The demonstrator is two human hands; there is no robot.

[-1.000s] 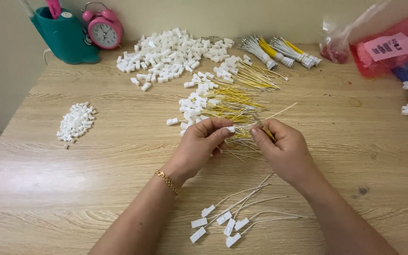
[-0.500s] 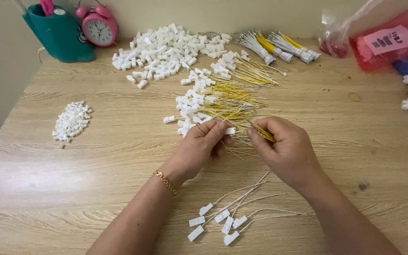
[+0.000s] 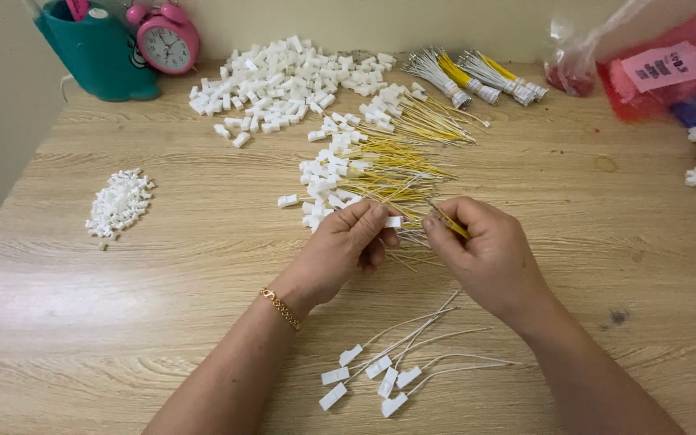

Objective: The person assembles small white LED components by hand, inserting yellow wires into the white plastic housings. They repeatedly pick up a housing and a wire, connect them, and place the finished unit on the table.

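My left hand (image 3: 346, 246) pinches a small white plastic connector (image 3: 393, 221) between thumb and forefinger. My right hand (image 3: 489, 252) grips a thin yellow wire (image 3: 449, 223), its tip close to the connector. Both hands hover over the near end of a heap of yellow wires with white connectors (image 3: 380, 171). Just below my hands lie several white wires with white connectors (image 3: 396, 362) on the wooden table (image 3: 163, 306).
A big heap of loose white connectors (image 3: 283, 76) lies at the back, a small pile (image 3: 118, 203) at the left. Bundled wires (image 3: 477, 76) sit at the back centre. A teal cup (image 3: 98, 52), pink alarm clock (image 3: 168, 38) and red plastic bags (image 3: 654, 64) line the far edge.
My hands have stayed nearly in place over the wire heap. My right hand has drawn the yellow wire a little nearer to the connector in my left.
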